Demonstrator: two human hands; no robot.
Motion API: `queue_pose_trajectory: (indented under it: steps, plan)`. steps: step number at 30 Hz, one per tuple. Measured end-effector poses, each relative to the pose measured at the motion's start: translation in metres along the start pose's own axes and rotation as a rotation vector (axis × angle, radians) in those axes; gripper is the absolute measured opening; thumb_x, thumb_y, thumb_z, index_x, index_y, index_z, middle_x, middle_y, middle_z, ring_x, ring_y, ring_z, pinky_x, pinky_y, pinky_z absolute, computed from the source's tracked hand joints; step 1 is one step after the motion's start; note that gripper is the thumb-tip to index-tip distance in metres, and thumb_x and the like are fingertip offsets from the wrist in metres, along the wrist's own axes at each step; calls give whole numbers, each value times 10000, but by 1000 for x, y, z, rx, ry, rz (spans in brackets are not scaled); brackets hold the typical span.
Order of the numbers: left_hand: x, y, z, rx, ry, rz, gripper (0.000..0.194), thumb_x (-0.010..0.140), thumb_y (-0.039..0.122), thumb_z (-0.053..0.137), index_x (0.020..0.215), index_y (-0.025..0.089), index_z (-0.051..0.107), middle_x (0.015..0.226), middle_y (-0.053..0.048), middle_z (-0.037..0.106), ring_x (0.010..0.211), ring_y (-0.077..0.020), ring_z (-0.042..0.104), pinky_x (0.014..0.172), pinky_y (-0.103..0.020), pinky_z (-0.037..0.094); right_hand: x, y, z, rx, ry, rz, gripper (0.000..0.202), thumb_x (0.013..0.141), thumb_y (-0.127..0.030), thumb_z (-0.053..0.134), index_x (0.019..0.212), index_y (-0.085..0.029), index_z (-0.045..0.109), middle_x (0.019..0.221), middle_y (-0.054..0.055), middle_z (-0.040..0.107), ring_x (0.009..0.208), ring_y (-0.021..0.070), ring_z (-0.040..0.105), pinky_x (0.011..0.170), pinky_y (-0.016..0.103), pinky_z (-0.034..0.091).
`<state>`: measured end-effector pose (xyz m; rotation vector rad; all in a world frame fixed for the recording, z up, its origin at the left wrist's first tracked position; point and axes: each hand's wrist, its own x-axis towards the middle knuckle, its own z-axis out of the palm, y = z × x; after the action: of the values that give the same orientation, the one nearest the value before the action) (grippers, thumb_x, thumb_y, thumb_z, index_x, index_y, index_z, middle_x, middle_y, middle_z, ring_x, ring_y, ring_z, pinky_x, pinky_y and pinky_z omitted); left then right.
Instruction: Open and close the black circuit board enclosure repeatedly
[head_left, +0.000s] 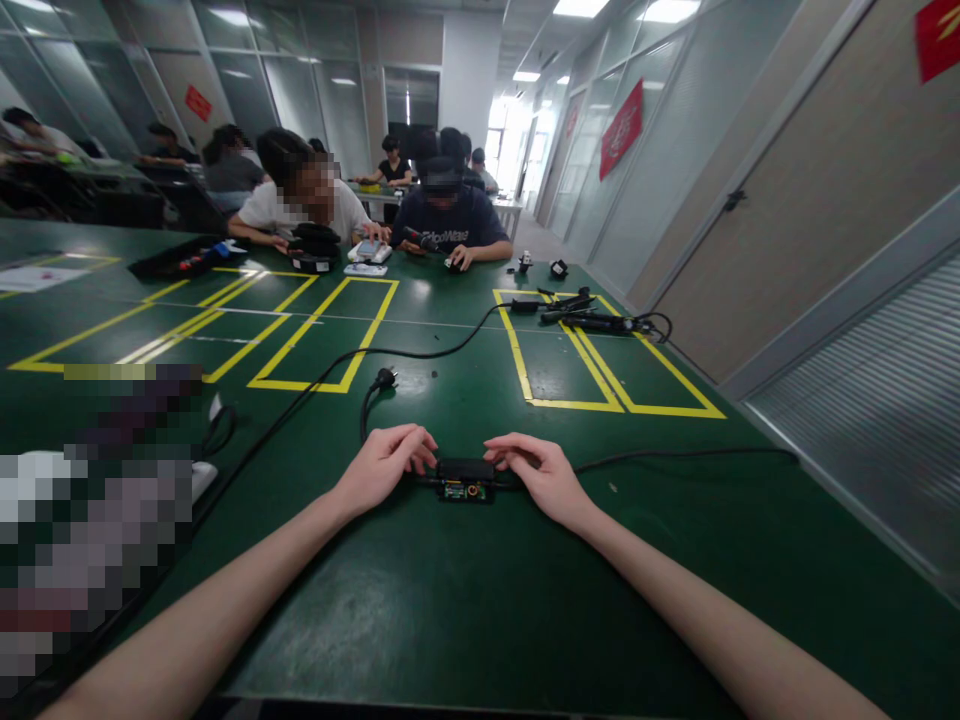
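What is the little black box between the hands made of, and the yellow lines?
The black box looks like hard plastic, fairly matt: dark, smooth and straight-edged. The yellow lines look like tape, perhaps plastic, with a slight shine: flat strips of even width.

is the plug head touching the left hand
Apart. The head view shows green tabletop between the plug head and the left hand, though the plug's cord runs down toward the hand.
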<state>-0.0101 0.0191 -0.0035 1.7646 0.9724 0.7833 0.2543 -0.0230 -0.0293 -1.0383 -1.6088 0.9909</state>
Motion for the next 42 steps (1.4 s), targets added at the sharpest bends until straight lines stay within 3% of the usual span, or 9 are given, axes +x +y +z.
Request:
queue_pose_trajectory:
  steps: [7,10,14,16,20,27,32,35,42]
  plan:
    - [-4,5,-1,135,-28,98,420,1018,498,462,1036,156,704,809,-57,769,681,-170,663,657,-281,515,-1,-14,0,-193,-68,-196,265,948,-127,528,958,-203,781,912,62,776,863,190,736,810,339,601]
    - [-7,6,-2,311,-70,205,356,920,475,658,1105,177,717,878,-45,773,737,-179,686,694,-285,528,-2,-20,-2,-260,-118,-292,235,942,-109,557,995,-206,765,962,73,763,903,196,728,833,345,597]
    - [-10,4,0,502,-188,401,538,764,479,860,1207,212,713,1099,-76,767,982,-243,713,874,-348,562,-4,-21,-7,-322,-235,-409,234,862,-142,697,1080,-204,756,1087,101,720,984,217,712,886,369,590]
    - [-10,2,3,534,-204,457,482,808,392,833,1238,215,707,1194,-88,748,1081,-254,698,949,-370,556,-4,-18,-9,-347,-272,-427,321,823,-165,760,1141,-207,748,1144,108,701,1038,230,704,920,385,586]
    - [-10,0,9,592,-160,463,386,845,280,770,1218,196,717,1177,-85,732,1066,-240,693,924,-347,566,-4,-9,-7,-447,-291,-450,456,816,-192,801,1259,-233,703,1209,112,714,1102,251,703,945,407,590]
    - [-8,5,13,697,-158,457,390,938,335,677,1293,174,654,1176,-107,729,1071,-269,670,938,-397,547,-1,-11,-2,-601,-207,-488,338,904,-226,697,1240,-201,682,1103,121,773,968,259,732,865,426,597]
    - [-5,6,12,755,-175,486,274,974,382,676,1161,181,685,1064,-78,741,991,-257,657,865,-383,519,-1,-18,0,-645,-241,-509,265,972,-235,608,1223,-173,668,1061,124,776,910,256,725,829,431,600]
    - [-6,8,12,769,-194,487,243,982,397,663,1088,180,694,1021,-68,737,953,-254,645,831,-381,508,-3,-17,3,-640,-228,-535,311,956,-272,660,1253,-181,654,1129,137,755,989,262,722,864,419,610]
    - [-9,10,16,573,-157,513,250,987,345,605,1179,194,657,1136,-91,723,1034,-245,661,887,-362,532,-5,-13,8,-619,-170,-518,237,920,-219,705,1155,-208,671,1050,113,729,934,256,708,819,400,602]
